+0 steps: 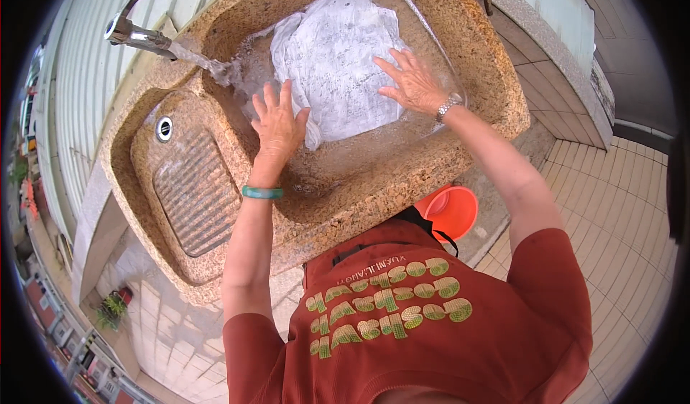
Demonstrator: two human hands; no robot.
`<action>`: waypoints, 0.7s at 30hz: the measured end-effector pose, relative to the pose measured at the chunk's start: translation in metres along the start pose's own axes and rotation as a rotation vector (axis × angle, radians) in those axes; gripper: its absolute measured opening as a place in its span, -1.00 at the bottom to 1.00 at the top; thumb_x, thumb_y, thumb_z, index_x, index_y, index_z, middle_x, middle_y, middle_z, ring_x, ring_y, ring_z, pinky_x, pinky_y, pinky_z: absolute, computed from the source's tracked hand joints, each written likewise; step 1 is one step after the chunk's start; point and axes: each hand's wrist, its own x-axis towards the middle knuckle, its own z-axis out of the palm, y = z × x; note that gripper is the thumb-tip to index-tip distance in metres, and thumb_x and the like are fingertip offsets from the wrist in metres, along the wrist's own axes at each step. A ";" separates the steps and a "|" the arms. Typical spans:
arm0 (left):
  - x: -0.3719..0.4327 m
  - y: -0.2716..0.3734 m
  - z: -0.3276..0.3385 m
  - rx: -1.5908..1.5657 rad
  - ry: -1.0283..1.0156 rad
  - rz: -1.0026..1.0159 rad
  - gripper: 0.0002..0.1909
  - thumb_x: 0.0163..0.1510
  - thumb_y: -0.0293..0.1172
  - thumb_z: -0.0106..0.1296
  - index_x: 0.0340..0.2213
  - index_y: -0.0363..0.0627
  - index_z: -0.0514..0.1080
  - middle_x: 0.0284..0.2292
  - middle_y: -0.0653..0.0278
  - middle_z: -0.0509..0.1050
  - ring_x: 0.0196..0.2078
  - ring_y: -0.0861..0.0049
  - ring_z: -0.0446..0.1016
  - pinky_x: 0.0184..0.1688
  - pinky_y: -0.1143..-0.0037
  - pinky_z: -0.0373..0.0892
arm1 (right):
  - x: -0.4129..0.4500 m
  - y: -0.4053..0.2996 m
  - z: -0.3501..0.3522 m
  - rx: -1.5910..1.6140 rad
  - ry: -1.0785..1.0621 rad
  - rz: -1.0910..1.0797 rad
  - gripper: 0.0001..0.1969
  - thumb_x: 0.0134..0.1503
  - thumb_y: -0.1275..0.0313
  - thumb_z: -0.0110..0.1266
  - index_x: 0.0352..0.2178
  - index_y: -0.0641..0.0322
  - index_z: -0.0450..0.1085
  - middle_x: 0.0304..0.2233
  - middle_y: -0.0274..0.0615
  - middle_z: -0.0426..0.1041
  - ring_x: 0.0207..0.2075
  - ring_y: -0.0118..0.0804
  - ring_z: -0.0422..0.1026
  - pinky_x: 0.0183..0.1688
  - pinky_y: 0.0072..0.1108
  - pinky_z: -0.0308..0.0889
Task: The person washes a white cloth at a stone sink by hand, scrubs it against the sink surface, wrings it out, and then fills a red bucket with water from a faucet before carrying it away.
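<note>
A white cloth [345, 64] lies spread in shallow water in the large basin of a speckled granite laundry sink [377, 183]. My left hand [277, 121], fingers spread, is over the cloth's lower left edge and holds nothing. On the right side, my right hand [412, 80] has its fingers apart at the cloth's edge; whether it touches the fabric I cannot tell. Water [207, 67] pours from a chrome faucet [140, 37] into the basin, left of the cloth. A green bangle circles my left wrist and a metal watch my right.
Left of the basin is a ribbed washboard [197, 194] with a drain [164, 128] above it. Beneath the sink's front edge stand red buckets [455, 212]. A tiled wall [539, 75] rises at the right, and a potted plant [112, 308] stands at lower left.
</note>
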 end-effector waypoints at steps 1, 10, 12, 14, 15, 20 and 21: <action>0.004 0.024 0.010 0.044 -0.006 -0.023 -0.30 -0.10 -0.14 0.02 0.06 0.09 0.00 0.10 -0.02 -0.11 0.15 -0.07 -0.21 0.02 -0.07 -0.10 | 0.010 -0.001 0.012 -0.184 0.056 -0.085 -0.27 -0.08 -0.03 -0.05 0.10 -0.14 -0.08 0.13 0.00 -0.12 0.15 0.05 -0.12 0.10 -0.07 -0.19; 0.039 0.021 0.098 0.233 -0.408 0.012 0.11 -0.44 0.21 0.14 0.12 0.31 -0.18 0.16 0.14 -0.29 0.19 0.02 -0.43 0.01 -0.18 -0.28 | 0.063 0.013 0.102 -0.189 -0.095 -0.219 -0.18 -0.17 -0.10 -0.01 0.11 -0.29 -0.15 0.18 -0.10 -0.25 0.17 0.08 -0.24 0.08 0.04 -0.34; 0.040 0.017 0.104 0.238 -0.392 0.014 0.10 -0.44 0.16 0.16 0.12 0.30 -0.18 0.15 0.11 -0.21 0.19 0.01 -0.35 0.03 -0.14 -0.28 | 0.066 0.015 0.106 -0.173 -0.094 -0.217 -0.21 -0.15 -0.08 -0.01 0.11 -0.29 -0.13 0.17 -0.11 -0.23 0.17 0.08 -0.22 0.09 0.01 -0.31; 0.035 0.009 0.107 0.241 -0.358 0.085 0.03 -0.41 0.12 0.16 0.09 0.26 -0.10 0.11 0.10 -0.11 0.16 0.02 -0.24 0.01 -0.15 -0.24 | 0.062 0.018 0.099 -0.140 -0.133 -0.272 -0.27 -0.12 -0.03 -0.03 0.09 -0.22 -0.07 0.15 -0.11 -0.13 0.14 0.05 -0.11 0.10 -0.07 -0.23; 0.034 0.006 0.102 0.244 -0.308 0.159 -0.04 -0.38 0.08 0.16 0.07 0.23 -0.02 0.08 0.08 -0.01 0.14 0.03 -0.13 -0.02 -0.16 -0.20 | 0.061 0.021 0.093 -0.138 -0.140 -0.276 -0.27 -0.12 -0.03 -0.03 0.09 -0.22 -0.07 0.15 -0.11 -0.13 0.14 0.05 -0.11 0.10 -0.07 -0.23; 0.016 -0.002 0.089 -0.119 0.041 0.111 -0.29 -0.23 -0.06 0.09 -0.03 0.05 0.12 -0.05 0.07 0.14 0.03 0.12 0.05 0.04 0.08 -0.08 | 0.059 0.044 0.061 -0.095 0.083 -0.047 -0.20 -0.12 -0.10 -0.07 0.08 0.05 -0.07 0.01 0.03 0.08 0.04 -0.01 0.09 0.06 -0.12 -0.08; 0.016 0.002 0.090 -0.360 0.255 -0.090 -0.36 -0.19 -0.10 0.08 -0.06 -0.01 0.15 -0.10 0.04 0.18 -0.01 0.16 0.10 0.04 0.15 -0.03 | 0.061 0.046 0.057 -0.041 0.032 0.300 -0.16 -0.14 -0.12 -0.05 0.08 0.12 -0.10 -0.01 0.10 0.08 0.03 0.01 0.09 0.05 -0.11 -0.05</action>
